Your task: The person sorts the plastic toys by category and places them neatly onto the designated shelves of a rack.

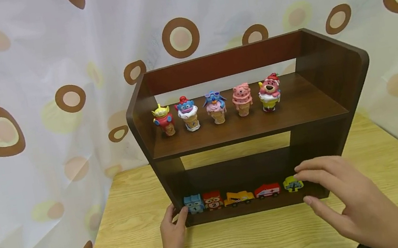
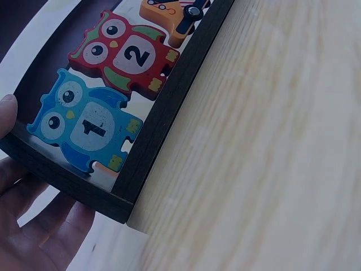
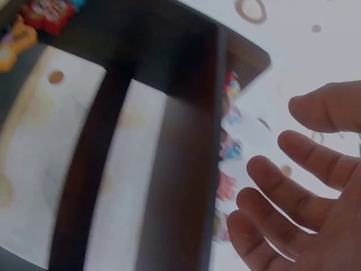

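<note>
My left hand (image 1: 173,231) grips the lower left side panel of a dark brown two-tier shelf (image 1: 248,133), the thumb inside and the fingers outside. Next to that thumb, on the bottom tier, stand a blue owl block (image 2: 84,121) marked 1 and a red owl block (image 2: 127,56) marked 2. Farther along are a yellow-orange vehicle block (image 1: 238,197), a red-and-white ambulance block (image 1: 267,190) and a yellow-green block (image 1: 293,183). With fingers spread and nothing held, my right hand (image 1: 350,199) hovers in front of the shelf's right end, its fingertips near the yellow-green block in the head view.
Several ice-cream-cone figurines line the upper tier, from a red one with a yellow-green head (image 1: 164,120) to a pink bear figurine (image 1: 269,92). The shelf stands on a light wood table (image 1: 130,232). Behind it hangs a white curtain (image 1: 36,72) with brown ovals.
</note>
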